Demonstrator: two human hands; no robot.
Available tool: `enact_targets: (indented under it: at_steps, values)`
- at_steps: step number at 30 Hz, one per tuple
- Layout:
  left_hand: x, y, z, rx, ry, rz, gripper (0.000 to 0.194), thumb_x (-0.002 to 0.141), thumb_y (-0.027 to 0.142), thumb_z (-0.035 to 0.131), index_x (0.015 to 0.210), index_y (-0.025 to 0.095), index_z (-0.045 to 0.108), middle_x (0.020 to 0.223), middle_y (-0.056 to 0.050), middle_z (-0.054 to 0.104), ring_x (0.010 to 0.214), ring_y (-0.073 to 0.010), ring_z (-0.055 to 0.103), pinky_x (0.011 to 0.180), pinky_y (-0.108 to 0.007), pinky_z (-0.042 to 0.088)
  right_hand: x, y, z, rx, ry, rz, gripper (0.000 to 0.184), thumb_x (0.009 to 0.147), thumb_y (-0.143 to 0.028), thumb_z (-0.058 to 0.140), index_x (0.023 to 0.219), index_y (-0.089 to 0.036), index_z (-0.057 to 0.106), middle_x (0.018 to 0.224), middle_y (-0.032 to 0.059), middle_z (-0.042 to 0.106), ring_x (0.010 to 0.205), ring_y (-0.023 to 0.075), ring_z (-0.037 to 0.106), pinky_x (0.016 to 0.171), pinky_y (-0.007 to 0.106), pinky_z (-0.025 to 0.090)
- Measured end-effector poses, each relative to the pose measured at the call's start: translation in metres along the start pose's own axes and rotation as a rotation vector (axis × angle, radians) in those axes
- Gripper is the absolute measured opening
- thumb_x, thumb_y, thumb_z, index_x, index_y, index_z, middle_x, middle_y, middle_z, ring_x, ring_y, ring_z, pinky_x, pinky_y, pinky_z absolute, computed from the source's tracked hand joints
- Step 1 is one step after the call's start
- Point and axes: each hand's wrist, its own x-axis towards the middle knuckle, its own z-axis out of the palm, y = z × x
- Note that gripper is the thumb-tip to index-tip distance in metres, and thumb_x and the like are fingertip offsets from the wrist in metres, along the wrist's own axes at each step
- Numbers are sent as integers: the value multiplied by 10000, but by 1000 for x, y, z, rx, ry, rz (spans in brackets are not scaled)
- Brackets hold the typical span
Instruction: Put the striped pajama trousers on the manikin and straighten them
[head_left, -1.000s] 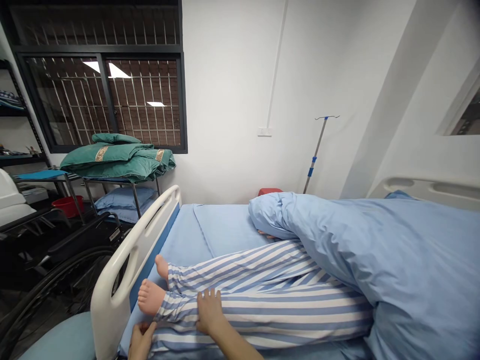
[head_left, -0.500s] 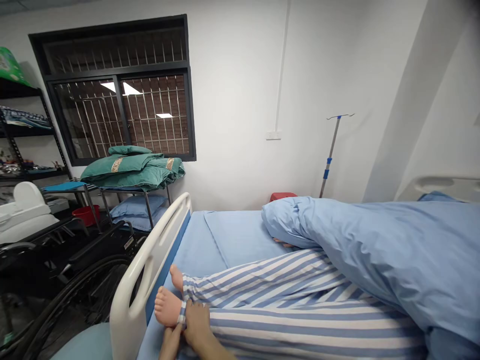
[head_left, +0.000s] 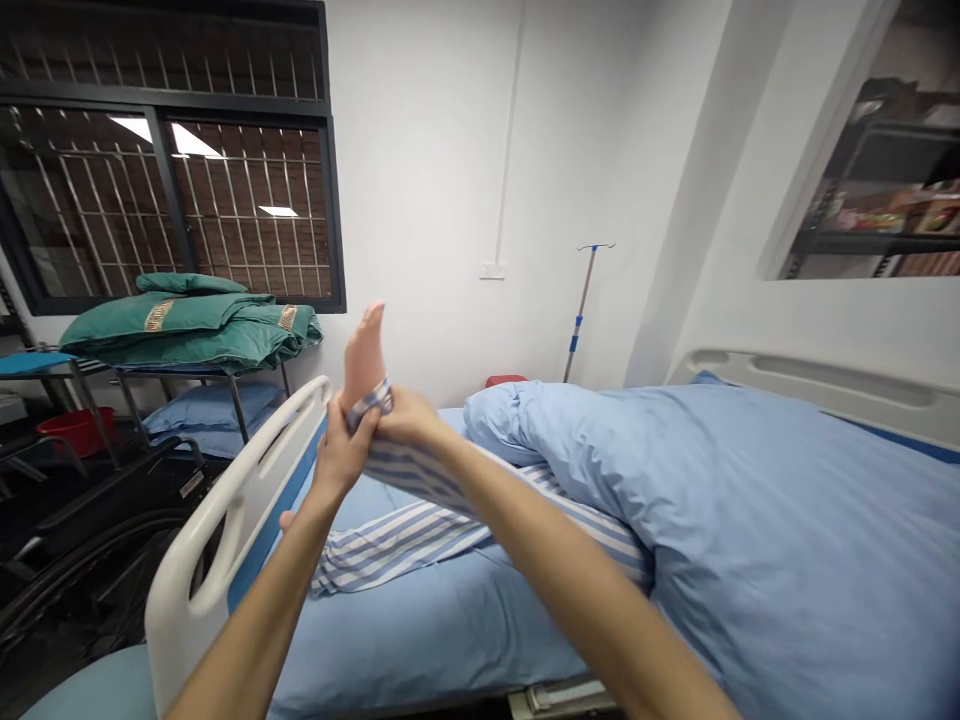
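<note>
Pinching a striped cuff [head_left: 370, 400], left hand [head_left: 341, 452] and right hand [head_left: 401, 418] raise a bare foot [head_left: 364, 355] beside the white bedrail [head_left: 251, 490].

Your left arm [head_left: 255, 610] and right arm [head_left: 555, 570] both reach forward and up from the lower frame, converging. Your left hand [head_left: 341, 455] stands upright; your right hand [head_left: 401, 418] comes across from the right, just beside it. Both are closed in a grip.

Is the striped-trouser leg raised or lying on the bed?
Raised: left hand and right hand hold the leg up, its bare foot above the bed rail.
</note>
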Motion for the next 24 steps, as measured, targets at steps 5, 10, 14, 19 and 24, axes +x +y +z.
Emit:
enact_targets:
  at_steps: [5, 10, 14, 19, 24]
  values:
    - [29, 145, 30, 240, -104, 186, 629, 766, 622, 383, 1285, 283, 282, 1091, -58, 611, 1029, -265, 557, 853, -390, 399, -12, 36, -133, 308, 169, -77, 318, 645, -264, 611, 922, -110, 640, 902, 57, 672, 817, 190, 610, 723, 266, 471]
    - [38, 214, 51, 308, -157, 364, 605, 793, 609, 336, 1255, 222, 279, 1016, -78, 631, 1044, -252, 542, 912, -415, 348, -39, 50, -202, 481, 210, -70, 360, 667, -270, 651, 986, -106, 620, 914, 88, 673, 828, 197, 613, 780, 337, 486]
    - [40, 206, 43, 283, -197, 363, 600, 785, 619, 345, 1220, 210, 288, 997, -75, 624, 1027, -249, 551, 881, -381, 370, -37, 45, -192, 518, 211, -43, 376, 636, -248, 678, 973, -91, 617, 867, 82, 673, 819, 196, 610, 781, 335, 487]
    - [35, 152, 10, 272, -260, 210, 645, 729, 678, 370, 1172, 211, 325, 987, -81, 616, 953, -254, 582, 790, -346, 422, -20, 27, -138, 418, 110, -39, 350, 570, -246, 678, 887, -101, 651, 832, 42, 656, 789, 181, 592, 702, 279, 486]
    - [21, 77, -23, 202, -301, -18, 694, 658, 706, 444, 1138, 213, 352, 944, -64, 619, 873, -241, 600, 729, -342, 459, -7, 5, -63, 388, -71, -100, 364, 521, -260, 677, 847, -102, 648, 774, 9, 624, 701, 136, 560, 595, 207, 449]
